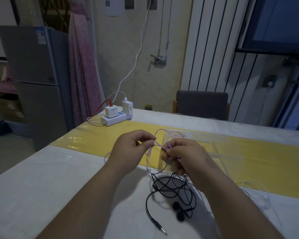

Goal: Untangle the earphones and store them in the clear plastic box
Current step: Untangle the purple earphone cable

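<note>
the lilac earphones [158, 144] hang in the air between both hands, just above the bench [59, 187], with loops of cable rising over the knuckles and one long loop drooping toward the bench top. the left hand [131, 149] pinches a strand between thumb and forefinger, and the right hand [185, 156] is curled around a small bunch of the same cable, so each grip is clenched on the lilac wire. held apart like this, the hands seem to be keeping a crossing taut between them so a knot can be picked open; that reads as the untangling step, with storing not yet begun.

the clear plastic box [205, 140] lies just behind the right hand on the yellow runner [93, 140], close enough for an easy drop-in; whether it holds anything cannot be told.

below the hands, the black earphones [173, 188] lie in a loose heap with their plug pointing toward the near edge. the drooping lilac loop hangs right by that heap and could snag on it. the white earphones [255, 192] spread out to the right, partly under the right forearm. a power strip [116, 119] with chargers sits at the far corner, well apart, and a chair [202, 104] stands beyond the bench.
</note>
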Demonstrator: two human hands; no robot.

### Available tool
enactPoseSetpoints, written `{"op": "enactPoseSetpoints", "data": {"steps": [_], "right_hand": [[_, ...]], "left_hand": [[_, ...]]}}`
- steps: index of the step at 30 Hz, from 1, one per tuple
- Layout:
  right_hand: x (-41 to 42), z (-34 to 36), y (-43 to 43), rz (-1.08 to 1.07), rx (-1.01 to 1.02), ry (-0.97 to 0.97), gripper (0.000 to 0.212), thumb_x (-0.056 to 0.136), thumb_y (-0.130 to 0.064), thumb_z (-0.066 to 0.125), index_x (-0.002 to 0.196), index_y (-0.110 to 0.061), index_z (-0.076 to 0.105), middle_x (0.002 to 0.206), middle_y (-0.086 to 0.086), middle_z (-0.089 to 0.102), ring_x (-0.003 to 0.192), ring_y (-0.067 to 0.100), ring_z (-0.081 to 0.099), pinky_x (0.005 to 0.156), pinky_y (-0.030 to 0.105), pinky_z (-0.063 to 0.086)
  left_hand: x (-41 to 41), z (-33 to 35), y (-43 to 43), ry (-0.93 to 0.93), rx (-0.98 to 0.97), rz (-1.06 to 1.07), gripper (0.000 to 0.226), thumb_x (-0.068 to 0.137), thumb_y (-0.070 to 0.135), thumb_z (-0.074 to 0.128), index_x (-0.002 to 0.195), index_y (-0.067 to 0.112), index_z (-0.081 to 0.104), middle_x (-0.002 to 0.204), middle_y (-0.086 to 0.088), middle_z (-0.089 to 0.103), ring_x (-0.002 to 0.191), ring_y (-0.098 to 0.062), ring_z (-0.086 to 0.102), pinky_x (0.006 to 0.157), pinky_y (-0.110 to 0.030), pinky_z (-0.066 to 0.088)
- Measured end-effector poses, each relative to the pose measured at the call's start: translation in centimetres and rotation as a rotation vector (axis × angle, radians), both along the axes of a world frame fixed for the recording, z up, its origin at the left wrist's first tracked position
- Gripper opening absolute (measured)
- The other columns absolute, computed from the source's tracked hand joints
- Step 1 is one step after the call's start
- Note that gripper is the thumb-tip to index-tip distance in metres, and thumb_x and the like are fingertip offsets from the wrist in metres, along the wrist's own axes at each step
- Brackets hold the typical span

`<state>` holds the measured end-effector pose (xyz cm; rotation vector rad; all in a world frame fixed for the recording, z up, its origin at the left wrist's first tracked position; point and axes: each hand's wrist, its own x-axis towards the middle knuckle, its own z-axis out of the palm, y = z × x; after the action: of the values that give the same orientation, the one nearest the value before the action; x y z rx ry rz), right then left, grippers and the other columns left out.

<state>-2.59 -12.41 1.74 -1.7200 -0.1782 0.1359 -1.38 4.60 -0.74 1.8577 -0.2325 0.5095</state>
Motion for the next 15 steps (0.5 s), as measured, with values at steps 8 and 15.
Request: {"op": "enactPoseSetpoints", "data": {"steps": [8, 15], "right_hand": [[0.01, 0.13, 0.11, -0.024, -0.226, -0.033, 0.031, 0.093, -0.028, 0.046, 0.075, -0.019, 0.070, 0.070, 0.001, 0.056, 0.051, 0.010, 0.043, 0.051, 0.024, 0.030], [0.38, -0.13, -0.49, -0.088, -0.193, -0.164, 0.041, 0.096, -0.044, 0.048, 0.074, -0.020, 0.073, 0.046, -0.017, 0.052, 0.049, 0.009, 0.055, 0.058, 0.029, 0.043]], "left_hand": [[-0.20, -0.03, 0.12, -0.157, 0.104, 0.035, 0.023, 0.073, 0.019, 0.083, 0.082, 0.039, 0.076, 0.072, 0.015, 0.066, 0.055, -0.006, 0.044, 0.056, -0.022, 0.036], [-0.41, 0.26, 0.32, -0.218, 0.212, 0.117, 0.033, 0.069, 0.017, 0.085, 0.090, 0.039, 0.073, 0.079, 0.012, 0.060, 0.069, 0.004, 0.049, 0.062, -0.017, 0.035]]}}
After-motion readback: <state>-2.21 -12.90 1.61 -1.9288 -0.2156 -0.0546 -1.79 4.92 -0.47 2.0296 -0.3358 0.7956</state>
